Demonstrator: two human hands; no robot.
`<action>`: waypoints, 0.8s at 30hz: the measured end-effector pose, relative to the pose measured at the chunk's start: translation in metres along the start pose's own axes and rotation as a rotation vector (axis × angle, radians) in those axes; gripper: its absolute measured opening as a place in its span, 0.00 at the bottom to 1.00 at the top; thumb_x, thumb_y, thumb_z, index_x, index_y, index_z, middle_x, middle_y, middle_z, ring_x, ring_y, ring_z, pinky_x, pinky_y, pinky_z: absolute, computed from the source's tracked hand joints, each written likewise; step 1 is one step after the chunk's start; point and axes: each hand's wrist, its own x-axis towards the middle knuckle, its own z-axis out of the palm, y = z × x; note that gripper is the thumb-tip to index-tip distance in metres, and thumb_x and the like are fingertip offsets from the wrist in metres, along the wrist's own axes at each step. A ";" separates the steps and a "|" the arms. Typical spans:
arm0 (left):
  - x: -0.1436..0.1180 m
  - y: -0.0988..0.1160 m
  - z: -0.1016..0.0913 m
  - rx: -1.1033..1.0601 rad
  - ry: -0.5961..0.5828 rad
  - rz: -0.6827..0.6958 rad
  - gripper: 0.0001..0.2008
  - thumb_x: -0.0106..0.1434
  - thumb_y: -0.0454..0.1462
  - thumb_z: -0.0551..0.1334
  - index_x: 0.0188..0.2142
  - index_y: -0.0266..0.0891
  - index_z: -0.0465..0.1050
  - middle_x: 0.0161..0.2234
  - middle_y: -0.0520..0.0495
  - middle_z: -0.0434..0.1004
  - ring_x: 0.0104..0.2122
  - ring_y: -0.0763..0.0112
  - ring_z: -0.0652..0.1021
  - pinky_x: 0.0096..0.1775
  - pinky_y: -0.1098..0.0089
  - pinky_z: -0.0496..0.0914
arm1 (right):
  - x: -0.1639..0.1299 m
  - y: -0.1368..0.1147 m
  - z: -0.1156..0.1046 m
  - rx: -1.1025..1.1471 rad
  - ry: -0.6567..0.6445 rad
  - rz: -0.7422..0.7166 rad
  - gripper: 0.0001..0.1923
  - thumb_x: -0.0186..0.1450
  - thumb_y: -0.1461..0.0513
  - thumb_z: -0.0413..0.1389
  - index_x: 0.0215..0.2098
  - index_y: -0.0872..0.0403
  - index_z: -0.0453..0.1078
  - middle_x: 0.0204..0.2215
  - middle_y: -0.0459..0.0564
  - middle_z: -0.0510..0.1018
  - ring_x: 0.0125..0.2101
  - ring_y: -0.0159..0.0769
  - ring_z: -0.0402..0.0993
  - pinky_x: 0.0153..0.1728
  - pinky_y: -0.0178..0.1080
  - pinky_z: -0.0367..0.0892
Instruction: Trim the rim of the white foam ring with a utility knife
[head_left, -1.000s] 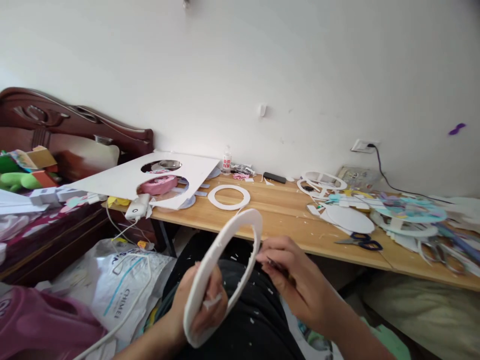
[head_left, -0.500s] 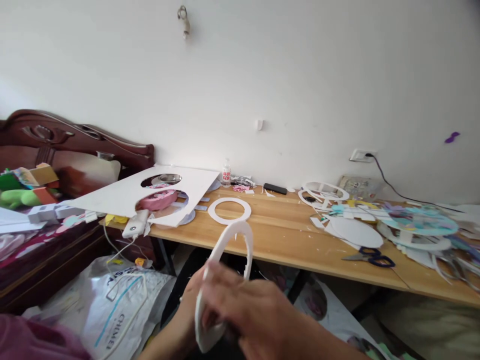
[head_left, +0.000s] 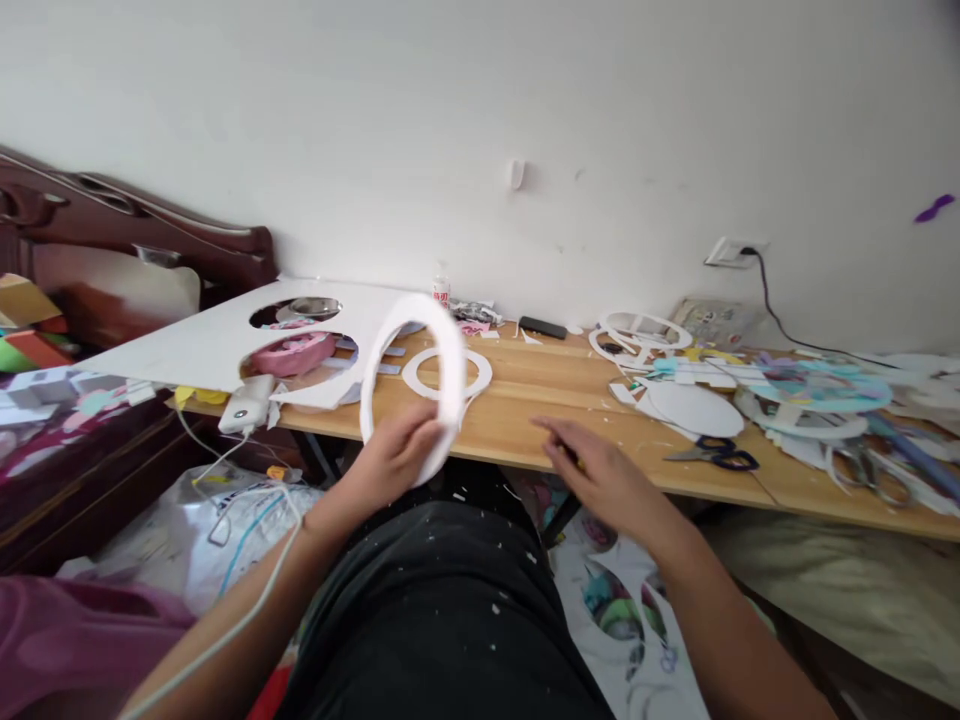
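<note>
My left hand [head_left: 397, 455] is closed round the lower rim of a white foam ring [head_left: 451, 375], holding it upright above the table's front edge. Behind it, a second white ring [head_left: 482, 374] lies flat on the wooden table and is partly covered by the held one. My right hand [head_left: 604, 475] is apart from both rings, over the front edge of the table. Its fingers are curled round a slim dark and yellow tool [head_left: 574, 457], mostly hidden in the palm, so I cannot tell its kind.
A white board [head_left: 187, 335] with round holes overhangs the table's left end. A white charger [head_left: 246, 405] with a cable hangs near it. Dark-handled scissors [head_left: 724, 455], white discs [head_left: 694, 408] and several cut pieces lie to the right. A black phone [head_left: 543, 327] lies near the wall.
My hands have moved apart. The left has lifted the ring up and leftward; the right has come off it and moved right. The view has tilted down, showing dark clothing with white crumbs.
</note>
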 end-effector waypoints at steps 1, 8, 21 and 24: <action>0.019 -0.004 0.003 0.125 -0.088 0.018 0.16 0.59 0.47 0.68 0.28 0.36 0.71 0.24 0.53 0.73 0.26 0.75 0.72 0.31 0.75 0.65 | 0.009 0.027 0.002 -0.198 -0.001 0.113 0.20 0.73 0.55 0.45 0.61 0.50 0.63 0.53 0.55 0.74 0.51 0.39 0.71 0.49 0.40 0.66; 0.113 -0.068 0.032 0.752 -0.368 0.031 0.23 0.66 0.50 0.54 0.27 0.33 0.72 0.32 0.49 0.78 0.43 0.60 0.80 0.44 0.67 0.69 | 0.067 0.134 0.018 -0.329 -0.051 0.250 0.17 0.71 0.58 0.49 0.52 0.57 0.71 0.44 0.60 0.76 0.44 0.43 0.72 0.46 0.39 0.63; -0.015 -0.050 -0.007 0.474 -0.314 -0.040 0.17 0.73 0.39 0.49 0.58 0.41 0.67 0.57 0.41 0.72 0.58 0.61 0.71 0.60 0.57 0.62 | -0.041 -0.041 0.026 0.307 -0.263 -0.569 0.31 0.68 0.45 0.50 0.65 0.48 0.59 0.56 0.51 0.72 0.57 0.39 0.68 0.52 0.40 0.67; -0.062 -0.055 -0.007 0.288 -0.588 -0.175 0.18 0.73 0.40 0.50 0.58 0.44 0.69 0.62 0.45 0.68 0.64 0.59 0.65 0.64 0.55 0.58 | -0.043 -0.088 0.035 0.368 -0.490 -0.937 0.29 0.63 0.43 0.56 0.59 0.42 0.67 0.55 0.42 0.74 0.61 0.35 0.64 0.52 0.32 0.66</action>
